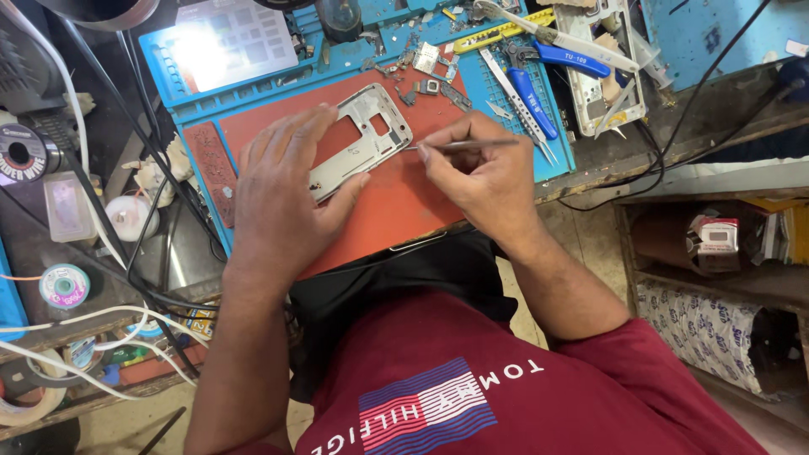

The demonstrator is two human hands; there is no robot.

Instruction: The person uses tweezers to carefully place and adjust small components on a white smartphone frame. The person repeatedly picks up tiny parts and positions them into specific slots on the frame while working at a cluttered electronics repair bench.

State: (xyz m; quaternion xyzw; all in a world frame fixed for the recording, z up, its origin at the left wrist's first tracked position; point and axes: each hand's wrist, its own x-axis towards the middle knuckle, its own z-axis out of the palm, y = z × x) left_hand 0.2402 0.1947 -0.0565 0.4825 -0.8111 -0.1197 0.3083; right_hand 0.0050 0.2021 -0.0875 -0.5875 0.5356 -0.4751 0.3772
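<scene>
My view is bright and mostly sharp. Strong glare whitens the screen [223, 42] at top left. Soft shadows fall beneath both hands on the red mat [396, 202]. Edges bend slightly and corners dim.

a small red-and-white box [713, 237] sits on the shelf at right; a round labelled wire spool [23, 152] lies far left

Phone frame [361, 139] on the mat [396, 202], left hand [282, 194] on it, tweezers [468, 145] just right, pliers [535, 84] behind.

workbench [590, 173], blue mat [404, 42], wire spool [64, 286]
</scene>
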